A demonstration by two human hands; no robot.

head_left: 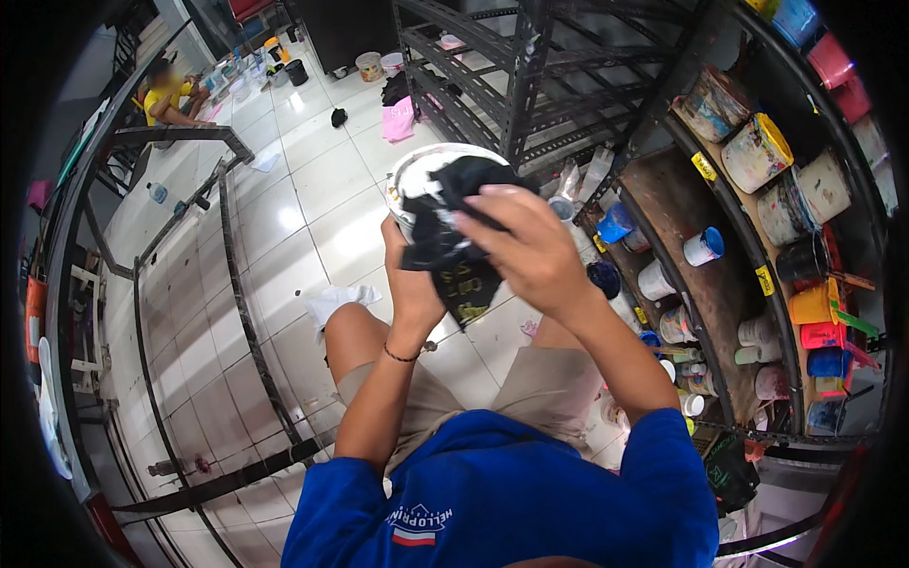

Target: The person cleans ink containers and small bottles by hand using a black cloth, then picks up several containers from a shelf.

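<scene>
In front of me, between my knees, is a round white tub [414, 173], its rim tilted and its near side covered by cloth. My left hand [409, 279] supports the tub from its left and near side; most of its fingers are hidden behind the cloth. My right hand [532, 248] presses a crumpled black cloth [466, 292] with yellowish print over the tub, and the fingers bend around the fabric. One corner of the cloth hangs down below my hands. What is inside the tub cannot be seen.
A shelf [668, 213] on my right carries several paint-stained tubs, among them a yellow-rimmed bucket [757, 153]. Metal racks [516, 90] stand ahead; a low metal frame [241, 284] lies left. A white rag [336, 308] is by my left knee. Far left, a person in yellow [169, 99] sits.
</scene>
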